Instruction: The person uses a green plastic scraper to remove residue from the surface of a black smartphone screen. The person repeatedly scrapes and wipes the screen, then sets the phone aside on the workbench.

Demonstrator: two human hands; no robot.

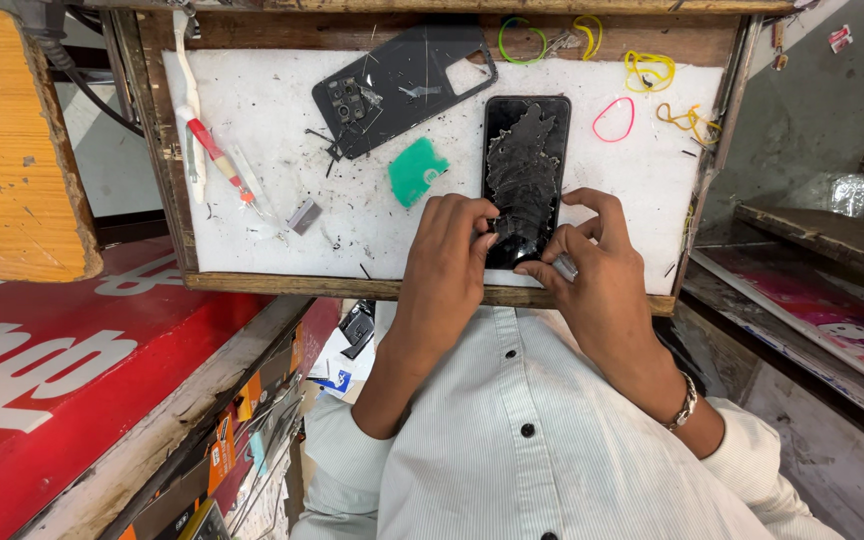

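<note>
Both hands pinch the near end of a cracked black phone (524,175): the left hand (449,262) has fingertips closed on its lower left edge, and the right hand (592,262) presses the lower right edge with a small silver blade (564,266) clamped between thumb and finger. Its long axis runs straight away from the person on the white work mat (252,110), between the hands. Left of it lie a dark back cover (402,85) and, smaller, a green plastic pick (415,172).

Phone's (524,170) lower end behind the fingers (480,228)
</note>
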